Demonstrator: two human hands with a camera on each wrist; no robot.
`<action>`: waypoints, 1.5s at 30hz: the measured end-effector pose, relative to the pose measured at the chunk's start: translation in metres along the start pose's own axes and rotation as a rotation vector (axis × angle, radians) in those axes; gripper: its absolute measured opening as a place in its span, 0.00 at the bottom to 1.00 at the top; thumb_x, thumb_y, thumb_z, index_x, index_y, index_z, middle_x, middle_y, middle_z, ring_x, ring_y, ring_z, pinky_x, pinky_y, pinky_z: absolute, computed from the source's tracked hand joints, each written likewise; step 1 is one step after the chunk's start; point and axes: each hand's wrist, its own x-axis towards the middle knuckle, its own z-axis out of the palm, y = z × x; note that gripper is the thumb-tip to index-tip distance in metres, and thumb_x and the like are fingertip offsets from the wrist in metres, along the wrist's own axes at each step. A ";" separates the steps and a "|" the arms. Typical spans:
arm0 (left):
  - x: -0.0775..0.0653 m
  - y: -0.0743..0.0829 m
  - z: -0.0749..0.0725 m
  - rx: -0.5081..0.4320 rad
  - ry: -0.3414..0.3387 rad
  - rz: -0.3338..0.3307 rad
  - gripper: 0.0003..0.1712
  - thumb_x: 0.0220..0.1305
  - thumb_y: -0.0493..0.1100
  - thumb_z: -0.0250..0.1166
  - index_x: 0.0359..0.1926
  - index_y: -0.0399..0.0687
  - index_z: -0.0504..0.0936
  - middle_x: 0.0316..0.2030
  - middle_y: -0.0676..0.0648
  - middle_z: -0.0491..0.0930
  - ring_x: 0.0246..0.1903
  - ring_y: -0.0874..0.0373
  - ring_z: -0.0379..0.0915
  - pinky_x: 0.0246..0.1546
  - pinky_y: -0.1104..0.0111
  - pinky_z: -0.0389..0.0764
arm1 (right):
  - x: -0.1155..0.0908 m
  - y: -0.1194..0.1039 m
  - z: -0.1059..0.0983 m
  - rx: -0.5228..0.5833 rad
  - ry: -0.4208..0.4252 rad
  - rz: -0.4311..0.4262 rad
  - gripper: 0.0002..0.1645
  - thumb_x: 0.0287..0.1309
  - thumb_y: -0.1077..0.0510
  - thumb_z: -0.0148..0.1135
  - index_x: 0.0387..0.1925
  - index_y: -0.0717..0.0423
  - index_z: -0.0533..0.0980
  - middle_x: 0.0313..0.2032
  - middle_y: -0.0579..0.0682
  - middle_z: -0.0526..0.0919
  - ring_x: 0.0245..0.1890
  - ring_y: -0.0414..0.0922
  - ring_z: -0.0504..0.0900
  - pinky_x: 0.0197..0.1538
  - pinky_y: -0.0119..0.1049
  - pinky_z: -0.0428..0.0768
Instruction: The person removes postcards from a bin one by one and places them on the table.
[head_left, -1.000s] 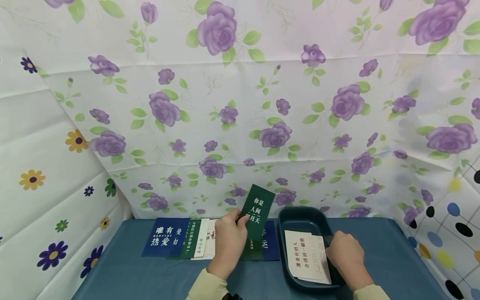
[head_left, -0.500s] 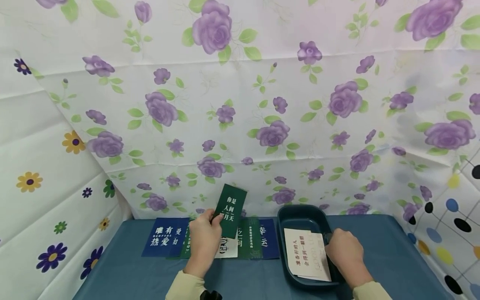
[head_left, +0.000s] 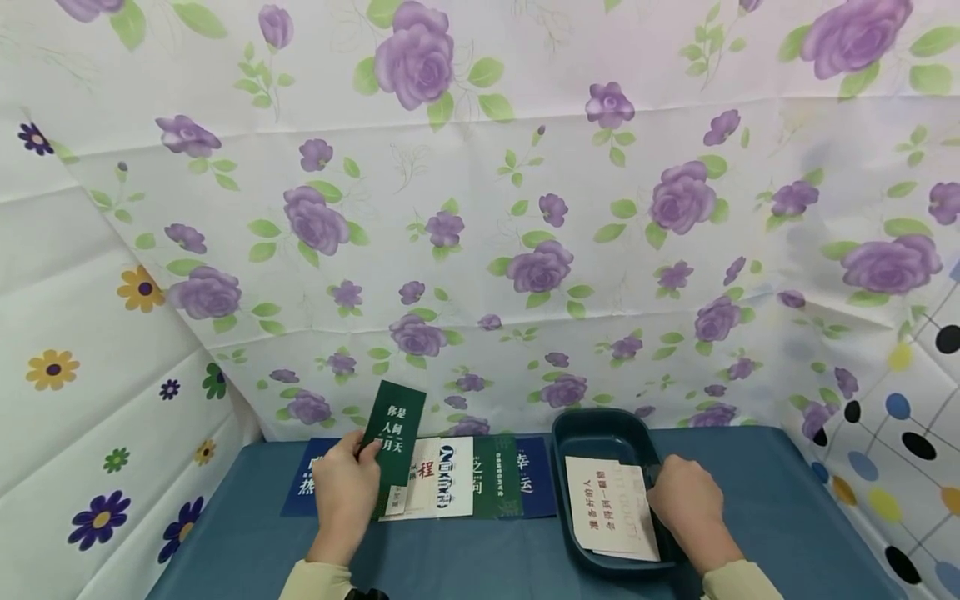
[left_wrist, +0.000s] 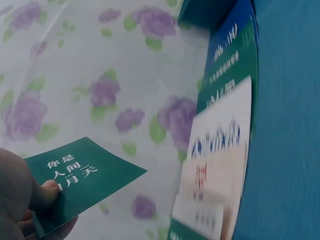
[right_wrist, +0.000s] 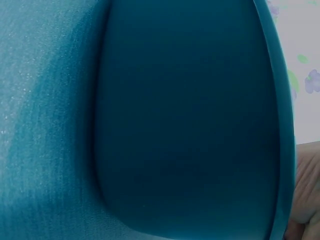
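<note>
My left hand [head_left: 345, 496] pinches a dark green card [head_left: 401, 412] with white Chinese characters, thumb on its front face. The card is raised and tilted over the left part of a row of overlapping cards, covering some of them. In the left wrist view the same green card [left_wrist: 95, 175] stands apart from the row. On the right, my right hand [head_left: 686, 508] grips the right side of a dark teal tray [head_left: 600, 419]; its fingertips are hidden. White cards [head_left: 611, 508] with dark red lettering lie inside. The right wrist view is filled by the tray's outer wall [right_wrist: 190, 115].
In the row lie a blue card [head_left: 298, 493] at the left, a white card [head_left: 457, 475] with blue lettering, a green card [head_left: 498, 475] and a blue card [head_left: 536, 483] beside the tray. A teal cloth [head_left: 465, 562] covers the table; a floral sheet [head_left: 480, 192] hangs behind.
My left hand has carried the green card leftward along the row, uncovering the cards near the tray. My right hand stays on the tray.
</note>
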 end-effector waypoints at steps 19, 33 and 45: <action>0.023 -0.088 -0.045 0.266 -0.025 -0.227 0.13 0.62 0.41 0.59 0.44 0.38 0.80 0.36 0.35 0.79 0.33 0.37 0.74 0.35 0.46 0.71 | 0.002 0.003 0.002 0.002 0.020 0.008 0.13 0.47 0.56 0.65 0.30 0.63 0.77 0.20 0.54 0.74 0.18 0.47 0.72 0.19 0.42 0.71; 0.031 -0.124 -0.045 0.278 -0.163 -0.353 0.18 0.63 0.38 0.55 0.50 0.31 0.75 0.44 0.29 0.75 0.39 0.35 0.72 0.36 0.45 0.71 | 0.002 0.003 0.002 0.009 0.019 0.006 0.11 0.47 0.57 0.64 0.29 0.62 0.77 0.20 0.53 0.74 0.19 0.46 0.72 0.19 0.42 0.70; 0.042 -0.136 -0.033 0.272 -0.239 -0.364 0.18 0.62 0.38 0.56 0.51 0.32 0.75 0.47 0.30 0.74 0.44 0.34 0.70 0.41 0.45 0.70 | 0.003 0.002 0.004 0.002 0.030 0.007 0.11 0.46 0.56 0.65 0.28 0.62 0.77 0.21 0.53 0.74 0.19 0.47 0.73 0.20 0.42 0.71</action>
